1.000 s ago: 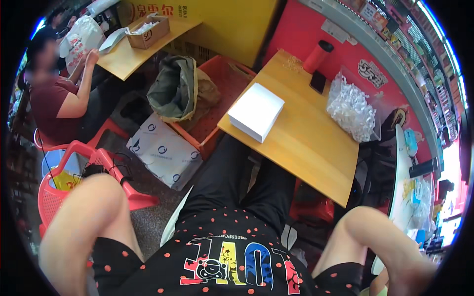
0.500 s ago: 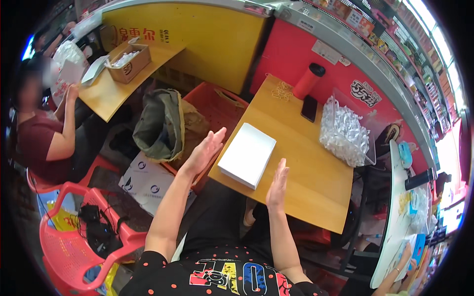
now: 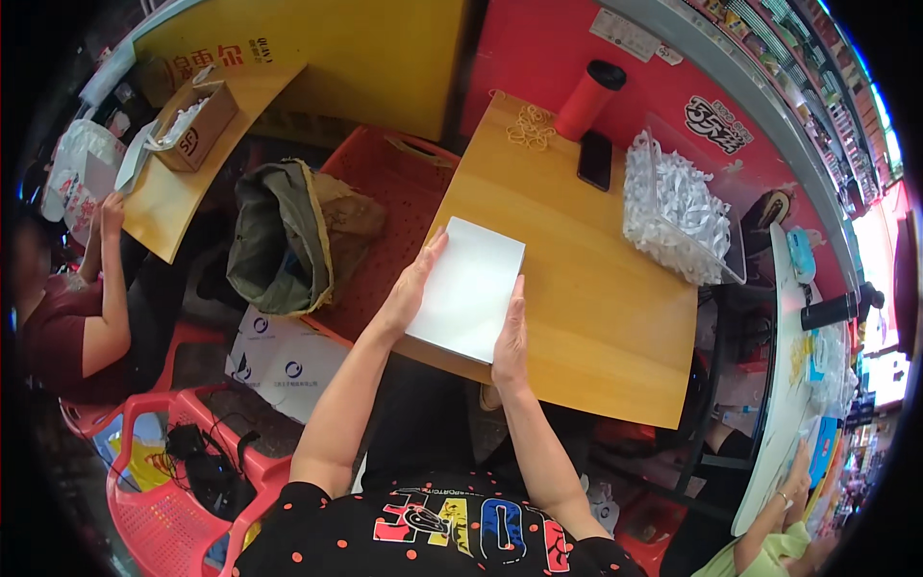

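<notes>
A thick stack of white paper (image 3: 469,288) lies at the near left part of the wooden table (image 3: 601,322), its edges squared. Along its left side presses my left hand (image 3: 413,291), fingers straight and held together. My right hand (image 3: 511,338) rests flat against the right side, so the stack is gripped between both palms. Most of each palm is turned inward and hidden.
Rubber bands (image 3: 532,128), a red tumbler (image 3: 589,99), a black phone (image 3: 594,161) and a clear bin (image 3: 683,212) of white strips stand farther back. Left are a red crate (image 3: 385,183), an open sack (image 3: 279,240) and a red chair (image 3: 173,519). A co-worker (image 3: 72,327) sits far left.
Both hands have moved inward from either side and now touch the stack's sides. The whole view has shifted a little. At far left, the co-worker's hand has lowered toward the other table.
</notes>
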{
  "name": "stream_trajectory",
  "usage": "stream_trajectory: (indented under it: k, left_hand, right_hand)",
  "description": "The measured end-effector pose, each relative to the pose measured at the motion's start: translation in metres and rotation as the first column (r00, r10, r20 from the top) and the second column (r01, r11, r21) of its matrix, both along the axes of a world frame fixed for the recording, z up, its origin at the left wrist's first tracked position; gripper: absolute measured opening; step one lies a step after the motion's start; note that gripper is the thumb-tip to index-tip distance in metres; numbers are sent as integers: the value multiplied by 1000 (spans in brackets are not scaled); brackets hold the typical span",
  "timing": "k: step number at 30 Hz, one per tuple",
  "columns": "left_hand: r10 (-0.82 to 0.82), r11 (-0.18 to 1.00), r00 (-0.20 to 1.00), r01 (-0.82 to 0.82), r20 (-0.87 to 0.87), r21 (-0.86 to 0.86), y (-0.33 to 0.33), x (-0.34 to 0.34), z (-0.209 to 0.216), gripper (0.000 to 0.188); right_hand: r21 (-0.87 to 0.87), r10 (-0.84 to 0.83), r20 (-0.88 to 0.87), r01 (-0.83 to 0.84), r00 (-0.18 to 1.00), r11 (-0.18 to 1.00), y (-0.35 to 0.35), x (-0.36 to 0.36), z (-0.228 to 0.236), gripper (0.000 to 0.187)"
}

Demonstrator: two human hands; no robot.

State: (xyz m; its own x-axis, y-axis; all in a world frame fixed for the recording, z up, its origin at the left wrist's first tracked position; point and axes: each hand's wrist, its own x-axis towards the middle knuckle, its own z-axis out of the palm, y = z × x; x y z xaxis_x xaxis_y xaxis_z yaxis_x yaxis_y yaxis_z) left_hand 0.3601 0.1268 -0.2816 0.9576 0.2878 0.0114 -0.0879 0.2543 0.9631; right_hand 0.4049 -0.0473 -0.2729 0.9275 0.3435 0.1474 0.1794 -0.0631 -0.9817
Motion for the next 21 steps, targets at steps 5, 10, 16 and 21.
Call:
stream_trajectory:
  k: [5,10,16,21]
  left_hand:
    - [302,945,946,-281,118,-166,6,-20,10,63]
    - [532,836,842,-506,88,-214,-3,-102,18,59]
    - [549,774,830,-550,-102,-312,-68,-191,8,56]
    - [507,778,846,-532,-167,-335,-98,-209,11,51]
  right_hand:
    - [-136,260,274,-231,926,963,-25,-3,43,61]
    - [-682,620,620,-61,480,729,-45,-15,62,41]
    - [-629,601,760,47,247,776,-47,-13,31,23]
    - [-579,551,785,17,285,815,-49,-15,34,17]
